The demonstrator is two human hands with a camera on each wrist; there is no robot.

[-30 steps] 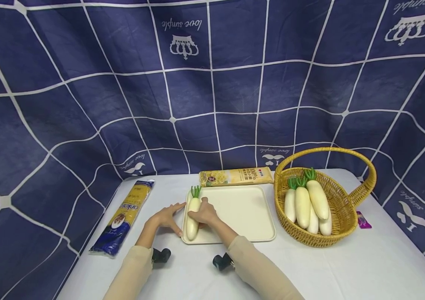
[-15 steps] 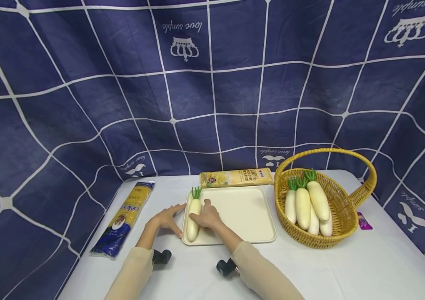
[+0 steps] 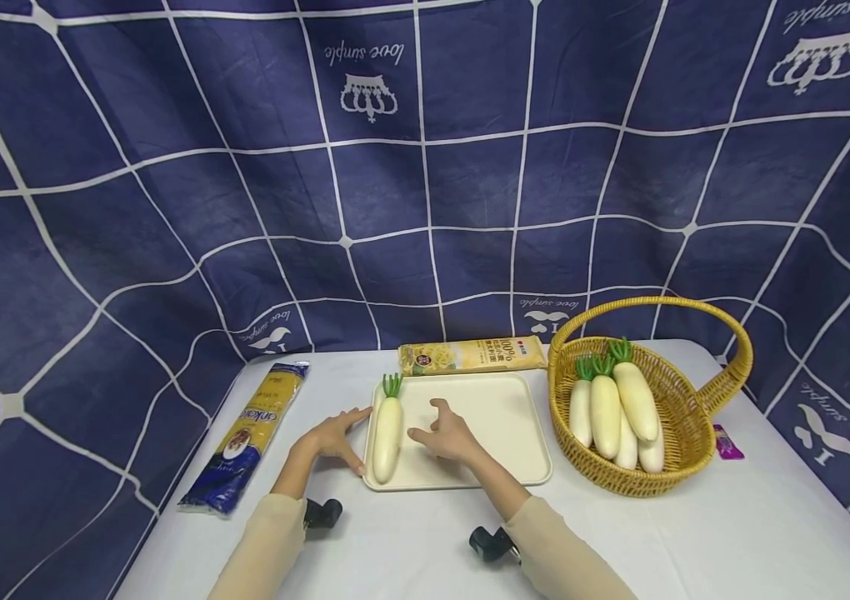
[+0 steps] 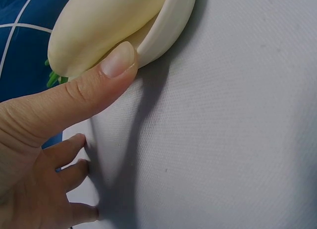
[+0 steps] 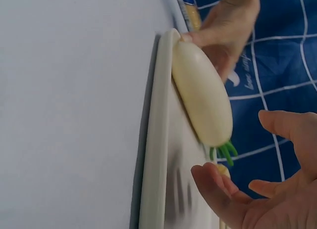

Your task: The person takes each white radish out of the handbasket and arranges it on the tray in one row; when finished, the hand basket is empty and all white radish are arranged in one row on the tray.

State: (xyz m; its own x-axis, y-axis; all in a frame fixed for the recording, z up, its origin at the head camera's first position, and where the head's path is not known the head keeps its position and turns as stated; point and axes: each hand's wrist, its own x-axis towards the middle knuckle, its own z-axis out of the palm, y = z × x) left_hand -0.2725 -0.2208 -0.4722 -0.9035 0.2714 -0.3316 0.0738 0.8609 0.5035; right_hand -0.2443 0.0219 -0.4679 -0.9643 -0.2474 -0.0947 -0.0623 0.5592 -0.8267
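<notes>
A white radish (image 3: pixel 388 437) with green leaf stubs lies lengthwise along the left side of a cream rectangular tray (image 3: pixel 496 429). My left hand (image 3: pixel 331 435) rests at the tray's left edge, fingers spread and holding nothing. In the left wrist view its thumb (image 4: pixel 99 78) lies right at the tray rim (image 4: pixel 171 28), beside the radish (image 4: pixel 101 23). My right hand (image 3: pixel 451 435) is over the middle of the tray, to the right of the radish. The right wrist view shows a gap between its thumb and fingers, with nothing held.
At the right stands a wicker basket (image 3: pixel 683 425) with a tall handle, holding several white radishes (image 3: pixel 607 417). A yellow pasta packet (image 3: pixel 470 355) lies behind the tray, and a blue and yellow one (image 3: pixel 248 437) lies at the left. A small purple packet (image 3: pixel 727 442) is beyond the basket.
My right hand has let go of the radish and moved right, away from it. The radish stays along the tray's left side. My left hand has kept its place.
</notes>
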